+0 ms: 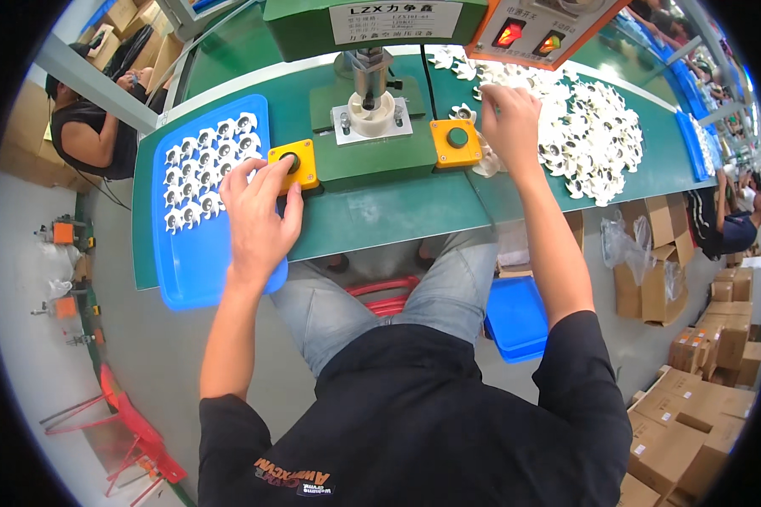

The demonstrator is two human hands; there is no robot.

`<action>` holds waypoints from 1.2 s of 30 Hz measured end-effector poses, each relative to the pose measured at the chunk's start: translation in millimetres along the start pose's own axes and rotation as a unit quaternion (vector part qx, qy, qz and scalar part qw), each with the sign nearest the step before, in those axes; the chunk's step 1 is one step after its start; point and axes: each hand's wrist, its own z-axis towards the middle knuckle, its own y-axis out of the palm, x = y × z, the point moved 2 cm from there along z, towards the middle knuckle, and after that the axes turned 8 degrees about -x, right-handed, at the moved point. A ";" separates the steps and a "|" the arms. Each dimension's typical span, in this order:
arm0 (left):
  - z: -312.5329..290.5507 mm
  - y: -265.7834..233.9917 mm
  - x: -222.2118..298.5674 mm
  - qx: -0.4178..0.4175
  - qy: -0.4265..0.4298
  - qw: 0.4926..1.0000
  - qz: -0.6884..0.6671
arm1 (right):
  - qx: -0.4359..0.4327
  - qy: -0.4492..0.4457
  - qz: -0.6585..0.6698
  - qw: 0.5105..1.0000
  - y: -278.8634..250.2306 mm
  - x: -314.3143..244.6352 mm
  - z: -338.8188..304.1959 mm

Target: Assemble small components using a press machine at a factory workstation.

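My left hand [260, 215] has its fingers stretched out, with a fingertip at the black push button of the left yellow button box [304, 176]. My right hand [513, 125] is raised beyond the right yellow button box [445, 155], with fingers curled in; whatever they may hold is hidden. Beside these fingers lies a white bladed plastic wheel [462, 112] with a dark centre. Between the boxes, the green bench press [364, 160] has a cream round holder [371, 117] under its metal ram [369, 74]. Left of it, a blue tray [196, 262] carries rows of white bladed wheels [203, 169].
A heap of white bladed wheels [596, 139] covers the right part of the green table [389, 224]. An orange control box [524, 38] with lit switches overhangs the back. Blue trays [516, 317] sit below the table edge, near cardboard boxes [651, 283]. Other people sit left and right.
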 end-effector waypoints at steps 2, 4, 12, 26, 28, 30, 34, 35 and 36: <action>3.4 3.5 2.9 0.006 -0.003 1.000 -0.012 | -0.083 0.011 -0.051 0.995 14.8 23.2 0.7; 4.0 2.9 3.0 0.013 -0.013 1.000 -0.015 | -0.179 0.015 -0.071 0.981 27.3 25.3 0.9; 31.6 2.9 22.0 0.006 -0.028 0.995 -0.099 | -0.167 0.057 -0.016 0.984 16.7 29.7 2.5; 122.2 18.2 55.3 0.084 -0.045 0.980 -0.173 | -0.089 0.166 0.379 0.906 -21.9 -54.3 28.2; 120.2 18.1 52.5 0.059 -0.058 0.983 -0.164 | -0.097 0.164 0.369 0.910 -18.9 -64.6 31.7; 117.0 20.6 40.8 0.018 -0.046 0.992 -0.119 | -0.096 0.151 0.396 0.901 -9.1 -77.9 37.2; 75.4 -1.4 10.5 0.029 -0.077 0.990 -0.116 | -0.129 0.164 0.469 0.858 -0.1 -111.7 50.8; 56.4 -12.0 -3.8 0.035 -0.095 0.991 -0.089 | -0.134 0.178 0.531 0.818 -3.6 -126.5 53.5; 36.9 -20.8 -17.5 0.040 -0.110 0.991 -0.065 | -0.134 0.177 0.534 0.816 -1.0 -126.6 54.3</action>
